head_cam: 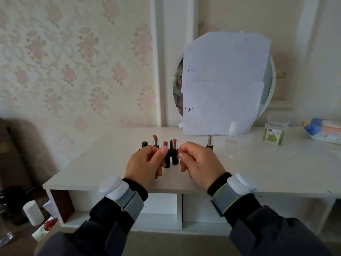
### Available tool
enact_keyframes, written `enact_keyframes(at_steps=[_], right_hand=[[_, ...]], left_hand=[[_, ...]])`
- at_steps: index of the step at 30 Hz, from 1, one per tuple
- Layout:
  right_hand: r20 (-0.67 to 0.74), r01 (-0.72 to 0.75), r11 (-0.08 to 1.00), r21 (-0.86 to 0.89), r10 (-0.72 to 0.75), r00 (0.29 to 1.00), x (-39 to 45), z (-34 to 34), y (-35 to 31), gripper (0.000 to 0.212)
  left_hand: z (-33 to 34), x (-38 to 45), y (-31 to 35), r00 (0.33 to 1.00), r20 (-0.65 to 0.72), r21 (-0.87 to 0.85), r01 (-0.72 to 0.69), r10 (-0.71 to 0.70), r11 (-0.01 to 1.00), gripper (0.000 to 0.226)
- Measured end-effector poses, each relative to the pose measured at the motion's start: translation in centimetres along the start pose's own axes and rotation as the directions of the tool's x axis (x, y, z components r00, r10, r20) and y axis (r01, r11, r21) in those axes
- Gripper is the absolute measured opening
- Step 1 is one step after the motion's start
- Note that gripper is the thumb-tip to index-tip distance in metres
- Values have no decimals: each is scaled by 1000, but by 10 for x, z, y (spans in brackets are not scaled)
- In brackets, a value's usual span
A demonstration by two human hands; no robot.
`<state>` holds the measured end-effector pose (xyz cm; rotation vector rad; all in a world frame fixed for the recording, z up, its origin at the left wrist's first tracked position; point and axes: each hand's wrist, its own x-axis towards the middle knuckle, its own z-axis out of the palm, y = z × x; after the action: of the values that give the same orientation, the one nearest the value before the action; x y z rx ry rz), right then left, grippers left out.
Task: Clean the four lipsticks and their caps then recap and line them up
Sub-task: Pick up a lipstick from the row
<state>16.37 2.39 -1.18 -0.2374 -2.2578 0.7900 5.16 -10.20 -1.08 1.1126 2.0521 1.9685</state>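
Four uncapped lipsticks with red tips stand on the white dresser top (110, 163): one at the back left (155, 140), two in the middle (165, 144) (175, 143), and one apart on the right (210, 140). A black cap (144, 144) stands at the far left of the group. My left hand (145, 163) and my right hand (199, 163) meet in front of the middle lipsticks. Together they pinch a small black piece (172, 153), seemingly a cap, held level between thumbs and fingers. The hands hide the lower parts of the middle lipsticks.
A clear spray bottle (231, 140) stands right of the lipsticks, then a plastic box with a green label (275, 132) and a pack of wipes (324, 130). A paper-covered round mirror (225, 84) leans at the back. Bottles sit on the floor at left (33, 212).
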Motion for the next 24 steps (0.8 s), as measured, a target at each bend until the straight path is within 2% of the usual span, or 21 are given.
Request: enact_keyframes(at_steps=[5,8,12,19,24], right_hand=[[2,-107,964,242,110,994,-1,-6,-5,17],[-7,-179,932,316,191,982,-2,-8,-4,18],[-20,-241,905,350,265,964,-3,-8,-4,20],[61,-214,910,355,206,977,-13,-11,-6,20],[-24,-232,910,344,255,967,-17,-13,0,24]], left_hand=[[1,-2,2,998,61,25,17,-18,1000,13],[3,-2,2,997,74,20,19,-20,1000,3],[2,-2,2,997,75,-14,26,-25,1000,10],[5,-8,5,997,79,-81,17,-10,997,26],[5,-7,7,1000,-4,-140,21,-21,990,23]])
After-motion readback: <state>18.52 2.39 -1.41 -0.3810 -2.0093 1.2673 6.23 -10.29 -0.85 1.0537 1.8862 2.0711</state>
